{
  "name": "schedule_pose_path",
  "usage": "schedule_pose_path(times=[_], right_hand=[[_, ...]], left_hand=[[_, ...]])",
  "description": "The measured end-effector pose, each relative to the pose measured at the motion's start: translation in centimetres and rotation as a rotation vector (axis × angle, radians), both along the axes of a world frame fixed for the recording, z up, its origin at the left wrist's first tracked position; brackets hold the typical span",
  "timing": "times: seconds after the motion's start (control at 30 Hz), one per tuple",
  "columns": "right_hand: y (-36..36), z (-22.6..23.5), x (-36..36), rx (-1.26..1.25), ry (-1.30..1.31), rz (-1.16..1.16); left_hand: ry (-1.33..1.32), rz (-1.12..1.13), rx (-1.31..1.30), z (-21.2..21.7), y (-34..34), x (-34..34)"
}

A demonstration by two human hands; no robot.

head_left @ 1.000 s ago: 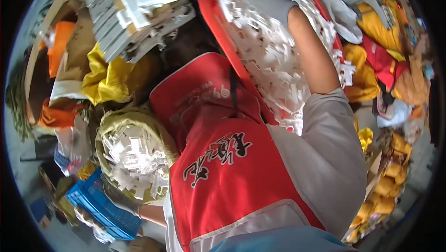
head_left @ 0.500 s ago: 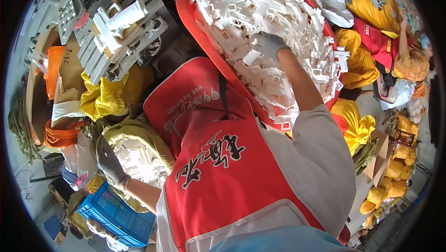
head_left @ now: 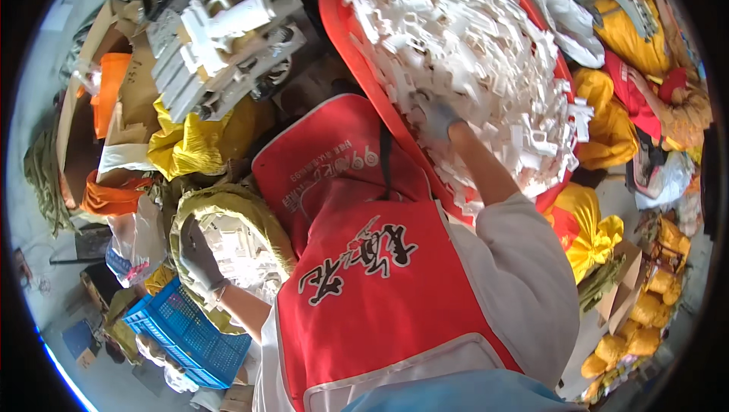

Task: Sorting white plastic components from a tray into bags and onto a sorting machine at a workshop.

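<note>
My right hand (head_left: 437,117), in a grey glove, reaches among white pistol-shaped plastic pieces (head_left: 456,40) heaped in a long red tub (head_left: 339,25). Its fingers are blurred and partly lost against the pieces, so I cannot see whether they grip one. At lower left, my gloved left hand (head_left: 201,258) lies flat with fingers stretched out, along the inner side of an olive woven sack (head_left: 266,211). More white pieces (head_left: 243,256) fill the sack, brightly lit. A white pistol-shaped body (head_left: 228,21) rests on a grey metal fixture (head_left: 182,82) at upper left.
A blue plastic crate (head_left: 186,336) stands below the sack. To the left are a cardboard box (head_left: 125,119) and a yellow bag (head_left: 186,138). Yellow sacks (head_left: 607,119) line the tub's right side. Another person's arm and red garment (head_left: 634,93) show at far right.
My right hand has moved down toward the tub's near-left edge. My left hand has shifted from the sack's outer rim to its inner side. The view has swung slightly.
</note>
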State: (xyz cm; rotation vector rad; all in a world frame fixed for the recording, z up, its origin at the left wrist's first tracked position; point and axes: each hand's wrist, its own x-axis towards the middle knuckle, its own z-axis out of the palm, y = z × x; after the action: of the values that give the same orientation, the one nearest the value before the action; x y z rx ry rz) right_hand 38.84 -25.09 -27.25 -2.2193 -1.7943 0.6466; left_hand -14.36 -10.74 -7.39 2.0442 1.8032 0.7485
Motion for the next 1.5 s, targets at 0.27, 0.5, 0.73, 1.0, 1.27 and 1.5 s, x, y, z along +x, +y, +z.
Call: schedule_pose_path(times=[0.27, 0.5, 0.73, 1.0, 1.27, 1.5], right_hand=[[1.4, -4.9, -0.3, 0.017, -0.185, -0.267], [-0.2, -3.9, -1.4, 0.348, 0.076, -0.318], [-1.4, -4.0, -1.3, 0.633, 0.835, -0.788], [1.2, 2.9, -3.1, 0.644, 1.250, -0.719], [1.5, 2.5, -3.9, 0.677, 1.258, -0.507], [2.5, 4.1, -3.8, 0.675, 1.303, -0.547]], left_hand=[[-0.018, -0.129, 0.150, 2.3, 2.2, 6.8], [-0.188, -0.163, 0.207, 2.4, 2.6, 7.8], [-0.275, -0.153, 0.169, 2.9, 4.1, 8.2], [-0.367, -0.357, 0.279, 5.1, 6.9, 11.5], [-0.398, -0.287, 0.256, 2.9, 6.0, 10.7], [-0.490, -0.265, 0.184, 3.1, 5.8, 10.1]])
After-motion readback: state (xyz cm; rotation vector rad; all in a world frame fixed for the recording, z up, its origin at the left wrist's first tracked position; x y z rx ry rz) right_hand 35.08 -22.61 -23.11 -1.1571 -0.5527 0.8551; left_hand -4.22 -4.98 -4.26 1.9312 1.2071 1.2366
